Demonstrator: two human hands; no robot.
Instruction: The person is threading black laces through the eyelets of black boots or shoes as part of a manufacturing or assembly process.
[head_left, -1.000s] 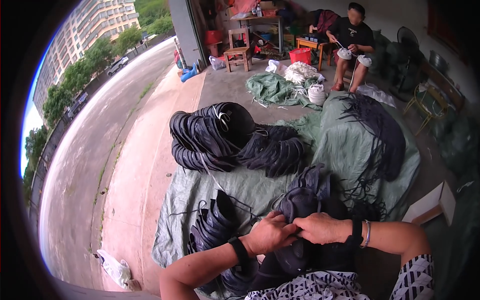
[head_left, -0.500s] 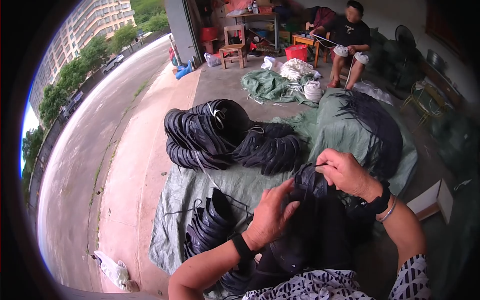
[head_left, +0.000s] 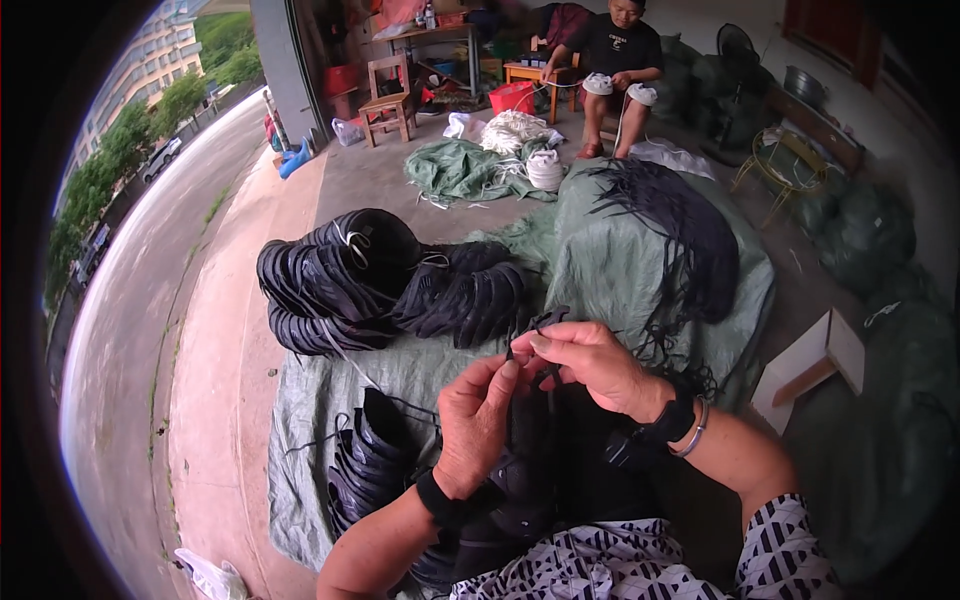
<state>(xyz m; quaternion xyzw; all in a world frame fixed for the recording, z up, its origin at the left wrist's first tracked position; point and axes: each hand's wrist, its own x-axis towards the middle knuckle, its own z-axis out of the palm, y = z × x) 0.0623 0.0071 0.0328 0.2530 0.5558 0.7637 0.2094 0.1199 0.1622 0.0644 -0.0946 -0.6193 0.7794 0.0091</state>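
Over my lap, my left hand [head_left: 474,420] and my right hand [head_left: 597,368] are close together, each with thumb and fingers pinched. Between them is a thin black lace [head_left: 511,347]; each hand grips part of it. Below my hands lie dark pieces on my lap, hard to tell apart from my dark clothing. To the left, a stack of curved black pieces [head_left: 372,455], perhaps shoe uppers, rests on a green woven sheet [head_left: 300,420]. Farther off, larger bundles of such pieces [head_left: 335,265] are tied with pale cord.
Loose black laces [head_left: 690,230] hang over a green-covered heap [head_left: 590,220] ahead right. A white open box [head_left: 815,360] stands at the right. Beyond, a seated person [head_left: 612,60] handles white cord near a white cord pile [head_left: 515,132] and a wooden chair [head_left: 387,100].
My view has swung right, so the scene sits farther left. My left hand has gone from spread fingers to a pinch on the lace, up beside my right hand.
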